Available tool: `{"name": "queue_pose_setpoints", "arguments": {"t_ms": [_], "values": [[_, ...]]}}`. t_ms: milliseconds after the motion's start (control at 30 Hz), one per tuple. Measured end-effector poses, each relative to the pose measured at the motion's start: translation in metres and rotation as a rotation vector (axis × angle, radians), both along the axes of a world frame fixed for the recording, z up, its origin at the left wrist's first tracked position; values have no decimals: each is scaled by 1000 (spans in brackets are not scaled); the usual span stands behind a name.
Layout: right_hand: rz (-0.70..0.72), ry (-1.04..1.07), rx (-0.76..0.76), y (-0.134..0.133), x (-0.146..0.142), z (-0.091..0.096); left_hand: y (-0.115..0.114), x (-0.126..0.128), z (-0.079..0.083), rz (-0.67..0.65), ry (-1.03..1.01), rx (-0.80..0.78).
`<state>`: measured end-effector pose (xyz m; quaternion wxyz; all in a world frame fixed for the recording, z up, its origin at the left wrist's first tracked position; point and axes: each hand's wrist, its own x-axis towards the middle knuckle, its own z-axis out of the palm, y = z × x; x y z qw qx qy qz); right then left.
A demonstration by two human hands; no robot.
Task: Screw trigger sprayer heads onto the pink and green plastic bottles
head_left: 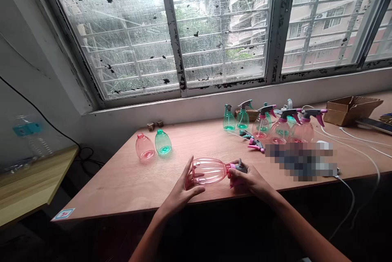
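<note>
A clear pink spray bottle (pixel 210 170) lies sideways just above the wooden table (pixel 122 180), held between both hands. My left hand (pixel 185 190) cups its base, fingers wrapped round it. Around the grey and pink trigger head (pixel 240 167) at the bottle's neck, my right hand (pixel 249 180) is closed. Two headless bottles stand to the left, a pink bottle (pixel 144 146) and a green bottle (pixel 163 142).
Several assembled green and pink spray bottles (pixel 269 125) stand at the back right, with loose trigger heads (pixel 254 141) before them. A cardboard box (pixel 350 108), a phone (pixel 375 125) and white cables (pixel 355 139) lie far right. A lower bench (pixel 33 180) sits left; windows behind.
</note>
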<state>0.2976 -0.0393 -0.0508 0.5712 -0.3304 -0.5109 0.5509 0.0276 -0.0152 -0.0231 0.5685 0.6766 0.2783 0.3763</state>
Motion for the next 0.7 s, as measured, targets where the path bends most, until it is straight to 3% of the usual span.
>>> {"name": "queue_pose_setpoints", "arguments": {"t_ms": [167, 433, 700], "values": [[-4, -9, -21, -3, -1, 3, -1, 0, 5, 19, 16, -14], [-9, 26, -32, 0, 0, -2, 1, -4, -5, -26, -7, 32], [-18, 41, -41, 1, 1, -3, 3, -5, -3, -35, 13, 7]]}}
